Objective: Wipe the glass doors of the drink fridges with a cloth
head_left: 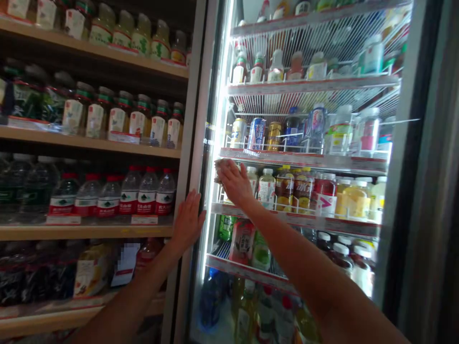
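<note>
My left hand (187, 220) lies flat with fingers stretched out against the grey frame (192, 143) of a lit drinks fridge. My right hand (234, 181) reaches inside the fridge at the third shelf's left end. Its fingers are closed on a pale crumpled cloth (221, 167) pressed near the shelf edge (287, 158). Just right of that hand stand small bottles (266, 187) with white caps. Cans (256, 134) stand on the shelf above it.
Wooden shelves (89, 143) at left hold rows of water and tea bottles. The fridge has several wire shelves of bottles and cans. Its open door edge (419, 191) stands at right. Bottles (244, 241) on the lower shelves sit under my right forearm.
</note>
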A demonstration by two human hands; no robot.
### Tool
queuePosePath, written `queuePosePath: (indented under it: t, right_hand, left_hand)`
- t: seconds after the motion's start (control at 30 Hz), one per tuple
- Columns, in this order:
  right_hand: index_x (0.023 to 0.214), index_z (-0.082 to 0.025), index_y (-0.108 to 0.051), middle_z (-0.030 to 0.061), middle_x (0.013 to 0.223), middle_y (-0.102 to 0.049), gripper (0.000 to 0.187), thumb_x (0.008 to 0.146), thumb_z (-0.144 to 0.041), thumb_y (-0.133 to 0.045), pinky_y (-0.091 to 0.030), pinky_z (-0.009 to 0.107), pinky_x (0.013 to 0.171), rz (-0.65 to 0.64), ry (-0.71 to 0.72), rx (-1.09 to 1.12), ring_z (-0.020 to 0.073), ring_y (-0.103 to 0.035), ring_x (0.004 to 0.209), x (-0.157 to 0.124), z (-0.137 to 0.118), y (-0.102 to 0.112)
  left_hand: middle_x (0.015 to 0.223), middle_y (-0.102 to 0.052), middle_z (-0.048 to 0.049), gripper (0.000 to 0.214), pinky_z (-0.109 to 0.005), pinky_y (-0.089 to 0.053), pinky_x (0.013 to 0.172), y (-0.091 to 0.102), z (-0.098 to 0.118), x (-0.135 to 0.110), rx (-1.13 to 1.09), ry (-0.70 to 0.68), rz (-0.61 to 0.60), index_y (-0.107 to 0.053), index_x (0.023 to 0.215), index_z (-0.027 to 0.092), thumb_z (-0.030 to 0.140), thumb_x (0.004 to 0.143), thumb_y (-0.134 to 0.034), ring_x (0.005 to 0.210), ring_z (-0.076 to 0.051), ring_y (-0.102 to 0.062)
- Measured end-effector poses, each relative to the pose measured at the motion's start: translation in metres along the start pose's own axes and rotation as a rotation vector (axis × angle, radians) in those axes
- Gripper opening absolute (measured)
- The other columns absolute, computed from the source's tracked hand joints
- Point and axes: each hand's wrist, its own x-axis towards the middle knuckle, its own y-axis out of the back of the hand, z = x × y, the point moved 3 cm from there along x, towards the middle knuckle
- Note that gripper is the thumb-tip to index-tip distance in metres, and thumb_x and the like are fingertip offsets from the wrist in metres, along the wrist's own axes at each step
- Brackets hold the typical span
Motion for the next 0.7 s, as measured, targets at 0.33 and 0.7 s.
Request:
queuePosePath:
  t: [0.33,0.7]
  right_hand:
    - [0.132,-0.02,-0.044,0.009,0.136,-0.046,0.048,0.084,-0.025,-0.042,-0.022,0.052,0.104,0.364,-0.503,-0.401,0.0272,-0.032,0.131,-0.172,0.166,0.128]
    - [0.141,-0.025,-0.025,0.0047,0.137,-0.045,0.057,0.086,-0.019,-0.038,-0.023,0.051,0.107,0.132,-0.198,-0.259,0.0241,-0.026,0.135,-0.171,0.128,0.116]
  left_hand:
    - [0.146,-0.026,-0.0152,0.053,-0.049,-0.024,0.107,-0.014,0.057,0.036,-0.062,-0.094,0.065,-0.027,0.138,0.015,0.037,0.09,-0.033,0.136,-0.026,-0.021]
    - [0.147,-0.023,-0.0128,0.057,-0.05,-0.016,0.109,-0.037,0.149,0.055,-0.122,-0.171,0.121,-0.029,0.139,0.018,0.044,0.089,-0.035,0.138,-0.027,-0.013]
